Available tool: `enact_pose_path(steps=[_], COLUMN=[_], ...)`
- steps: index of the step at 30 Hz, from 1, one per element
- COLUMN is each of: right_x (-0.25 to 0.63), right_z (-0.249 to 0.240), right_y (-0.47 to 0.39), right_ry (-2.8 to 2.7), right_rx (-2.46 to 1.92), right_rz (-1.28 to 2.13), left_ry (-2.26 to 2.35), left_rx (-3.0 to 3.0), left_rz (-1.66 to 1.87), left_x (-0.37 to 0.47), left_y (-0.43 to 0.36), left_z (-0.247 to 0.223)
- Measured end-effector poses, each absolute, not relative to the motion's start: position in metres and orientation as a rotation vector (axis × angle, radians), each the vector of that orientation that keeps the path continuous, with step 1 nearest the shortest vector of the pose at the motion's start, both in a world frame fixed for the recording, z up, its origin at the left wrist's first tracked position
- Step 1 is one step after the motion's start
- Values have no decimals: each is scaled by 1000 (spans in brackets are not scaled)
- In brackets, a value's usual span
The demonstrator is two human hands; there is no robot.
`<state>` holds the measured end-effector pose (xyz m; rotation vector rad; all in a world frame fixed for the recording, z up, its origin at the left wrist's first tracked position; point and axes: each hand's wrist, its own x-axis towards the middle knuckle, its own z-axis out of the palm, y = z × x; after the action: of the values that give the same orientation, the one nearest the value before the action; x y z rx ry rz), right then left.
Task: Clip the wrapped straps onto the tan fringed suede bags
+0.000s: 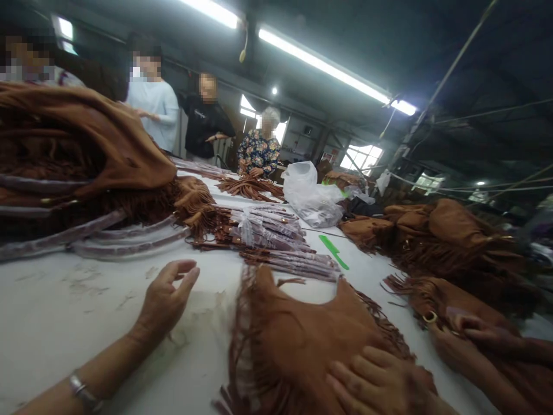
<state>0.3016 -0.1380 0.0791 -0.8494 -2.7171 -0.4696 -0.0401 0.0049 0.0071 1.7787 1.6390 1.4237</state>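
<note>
A right hand (374, 383) presses, fingers spread, on a fringed brown suede-like bag (315, 334) lying on the white bench (38, 323), as the left hand (166, 297) hovers empty beside it, fingers loosely curled, thumb narrowly apart

The white table (108, 300) holds a fringed brown bag (311, 334) right of the left hand (166, 297), wrapped straps (276, 230) beyond it, and a green strip (333, 252) farther off.

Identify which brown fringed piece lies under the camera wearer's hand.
The bottom-centre piece, with a curved cut-out: the right hand rests on it, and on no other.
</note>
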Motion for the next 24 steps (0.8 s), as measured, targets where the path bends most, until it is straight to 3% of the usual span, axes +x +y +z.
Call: enact_pose_path(steps=[4,9,10,13,19,24], right_x=[251,237,244,273,303,312], right_z=[73,104,107,94,23,8], right_y=[-121,-67,-44,40,148,167], right_ry=[-2917,-3140,-3058,-2572,-2559,-2638], right_rx=[-693,-811,-999,-1741,-1785,-1659], right_rz=[-477,518,495,-193,-192,-124], left_ry=[1381,873,835,833,875,903], left_rx=[2108,2589,2619,2631,2640,2706], left_rz=[1462,908,813,789,1044,1059], left_x=[-37,-22,-19,-13,-8,-10], left_y=[-3,-17,-18,-19,-11,-1], left_z=[8,5,4,-2,-25,-50])
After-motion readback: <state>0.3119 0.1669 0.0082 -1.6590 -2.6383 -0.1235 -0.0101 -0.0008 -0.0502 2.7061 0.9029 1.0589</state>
